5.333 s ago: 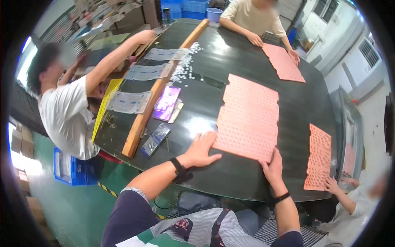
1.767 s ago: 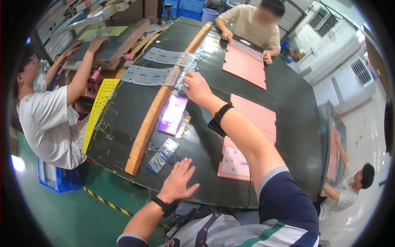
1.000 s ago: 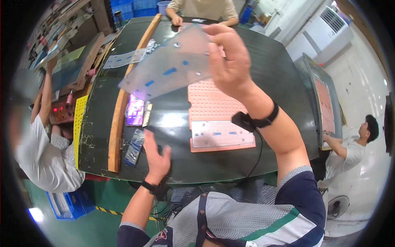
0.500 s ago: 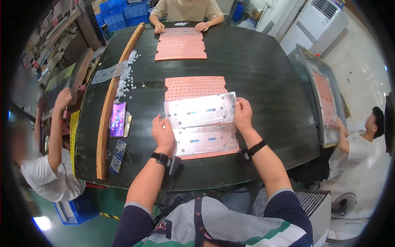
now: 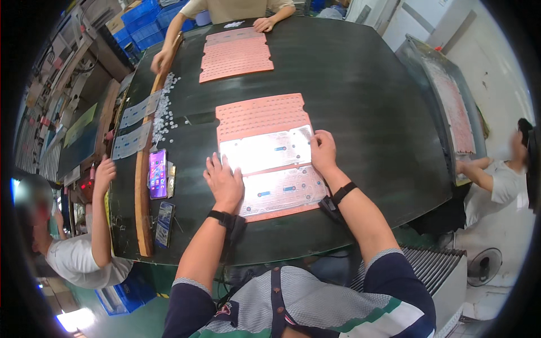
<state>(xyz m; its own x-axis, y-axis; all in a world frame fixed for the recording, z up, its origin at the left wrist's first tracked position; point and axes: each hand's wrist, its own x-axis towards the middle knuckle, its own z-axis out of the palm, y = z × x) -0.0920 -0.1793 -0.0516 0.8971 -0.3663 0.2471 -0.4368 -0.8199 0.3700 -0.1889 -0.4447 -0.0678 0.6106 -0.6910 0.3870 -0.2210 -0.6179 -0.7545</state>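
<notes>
A pink board with rows of small holes [image 5: 260, 117] lies on the dark table in front of me. Two shiny clear plastic sheets cover its middle and near parts: a farther sheet [image 5: 253, 151] and a nearer sheet [image 5: 276, 197], both with blue strips and dark round spots. With fingers spread, my left hand [image 5: 224, 185] rests at the left side, where the two sheets meet. My right hand [image 5: 323, 152] has its fingers closed at the right edge of the farther sheet. Glare hides part of that sheet's surface.
Left of the board are a lit phone [image 5: 158, 174], a second phone-like device [image 5: 163, 224], small white pieces [image 5: 163, 112] and a long wooden bar [image 5: 143, 197]. Two clear sheets [image 5: 132, 141] lie across the bar. Across the table, a person's hand [image 5: 264, 25] is by another pink board [image 5: 236, 59].
The farther sheet has come down from my raised hands onto the board. My left hand's fingers have spread. The person opposite has reached toward the bar, where a second sheet now shows.
</notes>
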